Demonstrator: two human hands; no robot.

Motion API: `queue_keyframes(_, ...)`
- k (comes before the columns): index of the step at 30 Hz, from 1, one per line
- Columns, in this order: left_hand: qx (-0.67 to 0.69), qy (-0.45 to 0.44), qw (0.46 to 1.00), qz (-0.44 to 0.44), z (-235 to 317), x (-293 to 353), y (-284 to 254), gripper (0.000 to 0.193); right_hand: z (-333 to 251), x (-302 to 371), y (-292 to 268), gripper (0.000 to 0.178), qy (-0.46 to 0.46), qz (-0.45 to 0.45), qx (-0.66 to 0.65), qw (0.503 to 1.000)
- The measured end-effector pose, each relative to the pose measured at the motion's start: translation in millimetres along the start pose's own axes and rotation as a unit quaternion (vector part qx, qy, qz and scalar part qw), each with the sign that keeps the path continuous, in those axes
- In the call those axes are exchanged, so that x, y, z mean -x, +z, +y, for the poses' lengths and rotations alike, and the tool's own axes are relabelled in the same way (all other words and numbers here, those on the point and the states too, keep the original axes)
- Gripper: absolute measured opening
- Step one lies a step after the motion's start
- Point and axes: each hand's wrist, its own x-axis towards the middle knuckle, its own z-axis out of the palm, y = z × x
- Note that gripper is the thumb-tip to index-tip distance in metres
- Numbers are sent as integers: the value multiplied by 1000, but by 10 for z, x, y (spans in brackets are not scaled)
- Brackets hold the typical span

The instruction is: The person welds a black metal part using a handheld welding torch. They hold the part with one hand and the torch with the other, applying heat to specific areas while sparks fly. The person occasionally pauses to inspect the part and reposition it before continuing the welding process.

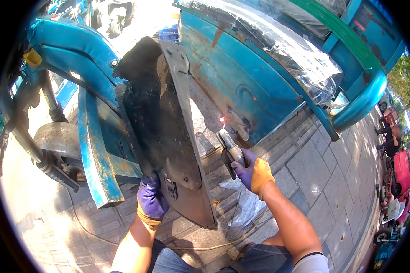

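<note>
My left hand [152,198], in a purple and yellow glove, is closed on the lower left edge of a dark, sooty welding shield [157,118]. The shield stands tilted before me and hides part of what lies behind. To its right, my right hand [252,173], gloved alike, is wrapped round an electrode holder [232,146]. From the holder's far end a short rod rises to a glowing red tip [222,119]. That tip appears close to a scorched patch [237,123] low on a blue metal panel [241,86]; whether they touch I cannot tell.
A rusty blue frame [93,154] and a wheel [59,139] with fork tubes stand at left. Above the panel are plastic-wrapped cushioning [278,41] and a bent blue-green rail [360,91]. A cable [205,248] and plastic sheet [246,207] lie on the paving. Another person [391,141] is far right.
</note>
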Motion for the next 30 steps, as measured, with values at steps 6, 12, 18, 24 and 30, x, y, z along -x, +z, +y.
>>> queue_keyframes(6,-284,31,954,-95,23,68,74,23,-8,97,-47,46,-40,-46,77,995)
queue_keyframes(12,-318,36,944,-78,-9,78,111,17,-26,128,-74,48,-70,-65,130,987)
queue_keyframes(18,22,12,999,-42,-9,-36,-17,24,-23,15,61,50,-56,-40,46,997)
queue_keyframes(24,45,-12,999,22,-21,-43,-99,28,0,0,146,51,-44,7,46,998)
queue_keyframes(30,27,0,999,31,9,-36,-1,31,-25,-10,115,53,-13,7,37,999)
